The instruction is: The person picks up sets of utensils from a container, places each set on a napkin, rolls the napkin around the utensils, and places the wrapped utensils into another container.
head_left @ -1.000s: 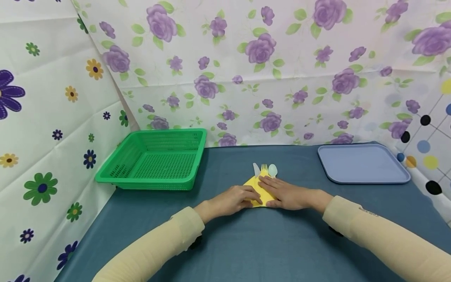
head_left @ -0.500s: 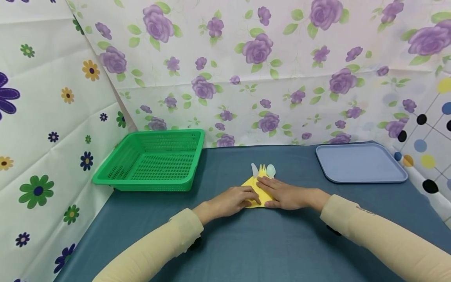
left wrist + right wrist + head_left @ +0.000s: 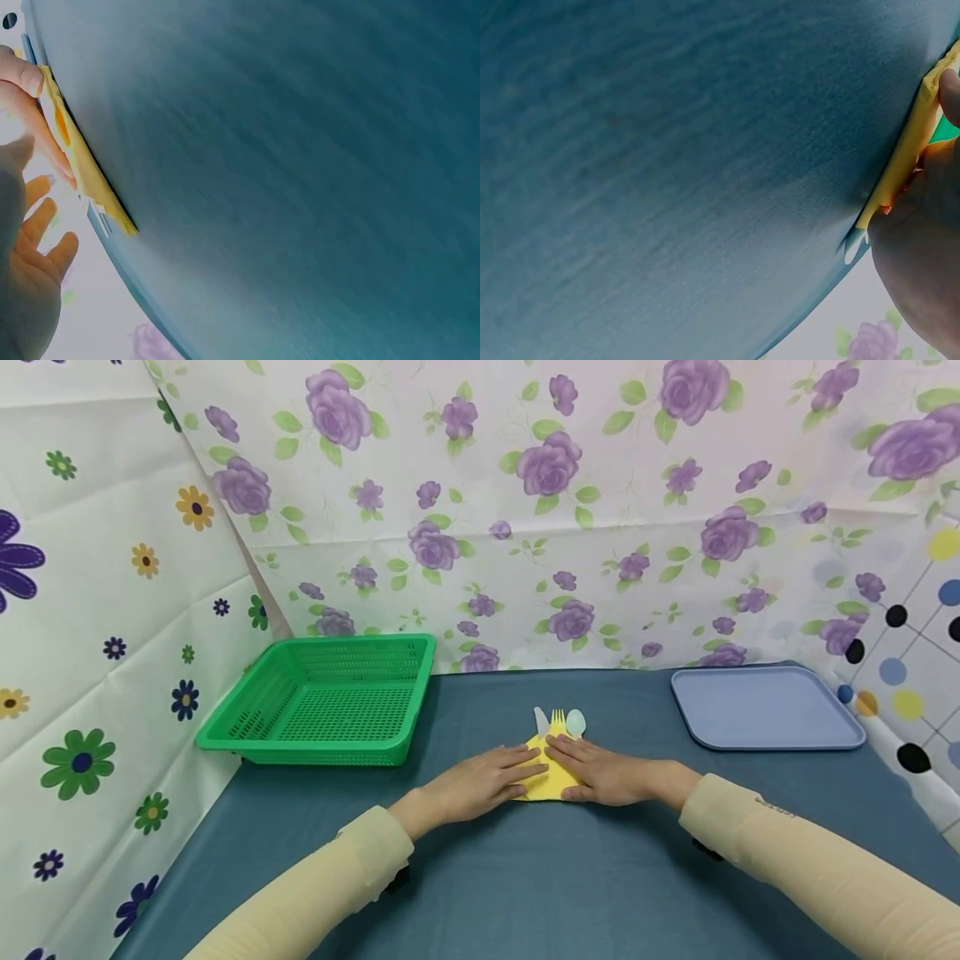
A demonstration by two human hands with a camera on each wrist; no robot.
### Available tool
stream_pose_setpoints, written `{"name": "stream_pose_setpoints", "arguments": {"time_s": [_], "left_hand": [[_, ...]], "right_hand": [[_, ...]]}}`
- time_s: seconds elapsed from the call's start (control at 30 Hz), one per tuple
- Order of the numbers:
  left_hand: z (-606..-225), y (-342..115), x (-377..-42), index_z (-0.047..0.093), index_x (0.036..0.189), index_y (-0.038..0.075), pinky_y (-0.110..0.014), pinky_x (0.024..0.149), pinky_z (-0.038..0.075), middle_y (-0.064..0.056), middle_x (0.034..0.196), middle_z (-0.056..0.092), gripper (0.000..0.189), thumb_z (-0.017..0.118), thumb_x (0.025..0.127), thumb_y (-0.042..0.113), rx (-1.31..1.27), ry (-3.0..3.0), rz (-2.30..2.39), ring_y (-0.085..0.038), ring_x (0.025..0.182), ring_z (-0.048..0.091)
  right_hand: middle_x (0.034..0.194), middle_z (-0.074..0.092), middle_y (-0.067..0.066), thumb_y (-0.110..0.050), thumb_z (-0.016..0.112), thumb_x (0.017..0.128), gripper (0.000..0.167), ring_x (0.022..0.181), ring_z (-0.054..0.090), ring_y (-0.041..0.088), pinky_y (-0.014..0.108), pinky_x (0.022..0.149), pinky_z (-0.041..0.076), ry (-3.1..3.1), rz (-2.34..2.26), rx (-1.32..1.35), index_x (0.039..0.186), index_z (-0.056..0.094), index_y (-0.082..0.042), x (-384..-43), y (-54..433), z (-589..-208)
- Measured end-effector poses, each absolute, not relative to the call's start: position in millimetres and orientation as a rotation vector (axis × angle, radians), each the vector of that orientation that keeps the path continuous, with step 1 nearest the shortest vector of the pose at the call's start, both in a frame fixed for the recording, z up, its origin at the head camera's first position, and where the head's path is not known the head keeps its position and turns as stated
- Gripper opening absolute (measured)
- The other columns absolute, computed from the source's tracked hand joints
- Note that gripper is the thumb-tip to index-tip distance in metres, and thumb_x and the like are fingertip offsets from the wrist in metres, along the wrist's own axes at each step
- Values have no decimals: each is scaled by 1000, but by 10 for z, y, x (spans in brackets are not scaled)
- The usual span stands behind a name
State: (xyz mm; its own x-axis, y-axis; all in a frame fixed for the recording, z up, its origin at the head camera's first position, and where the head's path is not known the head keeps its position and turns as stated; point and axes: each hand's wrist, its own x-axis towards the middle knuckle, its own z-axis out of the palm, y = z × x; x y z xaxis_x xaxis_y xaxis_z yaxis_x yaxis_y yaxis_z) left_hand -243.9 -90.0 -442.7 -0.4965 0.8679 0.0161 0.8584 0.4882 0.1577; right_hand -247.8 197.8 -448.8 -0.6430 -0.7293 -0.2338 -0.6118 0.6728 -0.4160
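Note:
A folded yellow napkin (image 3: 546,785) lies on the blue cloth, its front edge toward me. From its far end stick the tips of a pale knife (image 3: 541,721), a yellow fork (image 3: 557,717) and a pale spoon (image 3: 576,724); their handles are hidden. My right hand (image 3: 604,772) lies flat on the napkin's right side, fingers straight. At the left side my left hand (image 3: 478,783) has its fingers extended, overlapping the napkin in the head view. In the left wrist view its fingers (image 3: 43,223) are spread and stand apart from the yellow edge (image 3: 90,174).
A green plastic basket (image 3: 416,710) stands at the back left. At the back right lies a light blue tray (image 3: 772,706). Flowered sheets (image 3: 495,468) hang behind and beside the blue-covered table (image 3: 525,885).
My left hand has straightened its bent fingers and drawn back to the left, uncovering more of the napkin. The right hand stays pressed in place. The cutlery has not moved.

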Motion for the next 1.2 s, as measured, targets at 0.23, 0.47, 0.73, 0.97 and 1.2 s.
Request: {"name": "stream_pose_setpoints", "arguments": {"time_s": [0.23,0.47,0.73,0.97,1.2], "left_hand": [[-4479,-970,-2460,29,166,27,-47,130,12,-2,172,23,58,42,113,46,1509,2579,197,-21,160,16],[-4495,-1022,-2442,23,168,24,-49,129,15,-1,173,22,64,40,112,50,1429,2626,193,-19,159,17],[-4478,-1150,-2352,24,168,22,-58,128,14,-5,173,20,68,41,110,54,1253,2726,180,-27,159,17],[-4435,-1148,-2248,32,165,13,-61,121,29,-18,167,32,68,43,110,52,1021,2845,328,-37,153,32],[-4419,-1088,-2182,30,165,9,-62,122,28,-21,165,32,76,45,108,56,896,2865,376,-39,152,32]], "right_hand": [[176,-1,5,-49,47,110,78,161,-1,27,55,129,9,2514,-428,-1055,169,10,-12,-2487,1976,-4514],[176,-1,4,-51,46,110,79,161,-1,26,55,129,9,2522,-431,-1053,169,10,-13,-2489,1995,-4536],[176,0,5,-51,46,110,79,161,-1,27,55,129,10,2519,-443,-1059,169,11,-12,-2483,1992,-4526],[176,-1,5,-52,47,109,80,161,-1,27,56,128,10,2518,-448,-1060,169,11,-13,-2482,1996,-4523],[176,0,5,-51,47,110,80,161,-1,27,55,129,10,2518,-446,-1067,169,10,-12,-2496,1994,-4537]]}}
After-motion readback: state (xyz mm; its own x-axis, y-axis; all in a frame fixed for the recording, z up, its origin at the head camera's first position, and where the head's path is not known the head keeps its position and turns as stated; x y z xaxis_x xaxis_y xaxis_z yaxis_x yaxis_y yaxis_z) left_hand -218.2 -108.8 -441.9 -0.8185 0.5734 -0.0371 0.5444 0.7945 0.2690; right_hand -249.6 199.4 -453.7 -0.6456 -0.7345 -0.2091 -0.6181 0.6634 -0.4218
